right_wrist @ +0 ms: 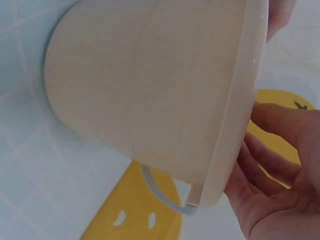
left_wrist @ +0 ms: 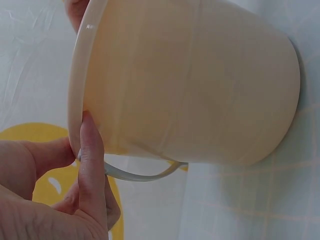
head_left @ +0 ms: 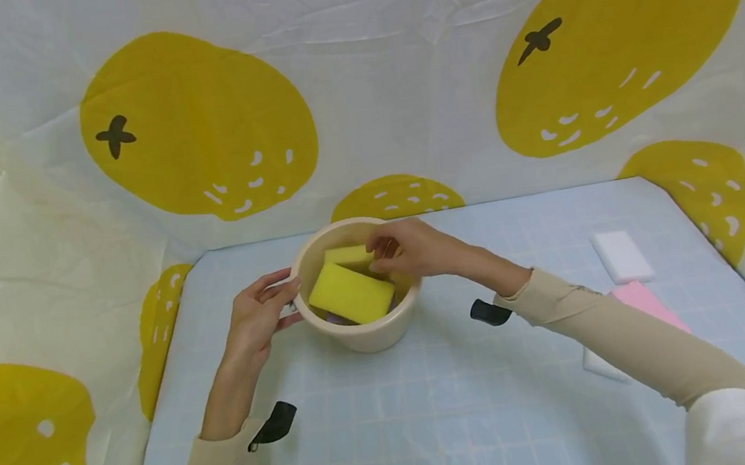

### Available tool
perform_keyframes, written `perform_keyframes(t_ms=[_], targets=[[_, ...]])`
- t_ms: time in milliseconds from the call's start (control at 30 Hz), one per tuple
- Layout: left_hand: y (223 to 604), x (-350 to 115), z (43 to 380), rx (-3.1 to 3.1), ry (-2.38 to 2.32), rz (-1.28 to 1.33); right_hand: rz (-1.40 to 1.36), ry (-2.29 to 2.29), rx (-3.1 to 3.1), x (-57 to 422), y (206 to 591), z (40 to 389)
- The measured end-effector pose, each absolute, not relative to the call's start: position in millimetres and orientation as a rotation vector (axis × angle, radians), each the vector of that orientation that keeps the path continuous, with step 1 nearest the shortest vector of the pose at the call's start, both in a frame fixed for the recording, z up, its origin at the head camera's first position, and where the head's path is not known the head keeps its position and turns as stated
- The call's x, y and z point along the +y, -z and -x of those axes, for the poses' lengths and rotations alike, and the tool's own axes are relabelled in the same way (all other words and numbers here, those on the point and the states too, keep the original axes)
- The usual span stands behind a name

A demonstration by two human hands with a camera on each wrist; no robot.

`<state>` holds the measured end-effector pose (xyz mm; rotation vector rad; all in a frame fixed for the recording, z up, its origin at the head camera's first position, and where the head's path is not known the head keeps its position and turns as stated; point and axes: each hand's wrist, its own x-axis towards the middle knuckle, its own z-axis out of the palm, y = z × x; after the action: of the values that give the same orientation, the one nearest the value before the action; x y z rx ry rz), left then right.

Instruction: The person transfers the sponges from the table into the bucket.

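A cream bucket stands upright on the table with yellow sponges inside. The front sponge lies tilted across another sponge behind it; a darker item beneath shows only in part. My left hand pinches the bucket's left rim, thumb and fingers on either side, as the left wrist view shows. Over the right part of the opening, my right hand reaches in with bent, loosely spread fingers beside the rear sponge. No object shows between those fingers. The rim hides their tips in the right wrist view.
At the right of the table lie a white block, a pink block and another white block, partly under the right forearm. The bucket's grey handle hangs down its far side. A fruit-printed curtain rises behind the table.
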<state>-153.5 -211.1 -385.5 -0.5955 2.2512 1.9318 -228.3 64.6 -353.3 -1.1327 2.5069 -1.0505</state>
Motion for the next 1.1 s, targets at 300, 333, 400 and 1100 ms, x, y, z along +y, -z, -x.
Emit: perform_keyframes(t_ms=[300,333,400,1100], targets=[[383.7,-210.3,153.6,2.25,-1.94,0.576,1.049,1.148,2.553,86.8,349.7,229.2],[383.5,-210.2,153.6,2.251,-1.94,0.576,1.042,1.161,2.558,89.8,349.4,229.8],[383.3,-210.2,153.7,2.25,-1.942,0.574,1.02,1.186,2.557,95.8,348.6,231.3],[385.0,-214.5,154.2,2.204,-2.021,0.503,0.788,1.25,2.631,166.5,353.7,235.8]])
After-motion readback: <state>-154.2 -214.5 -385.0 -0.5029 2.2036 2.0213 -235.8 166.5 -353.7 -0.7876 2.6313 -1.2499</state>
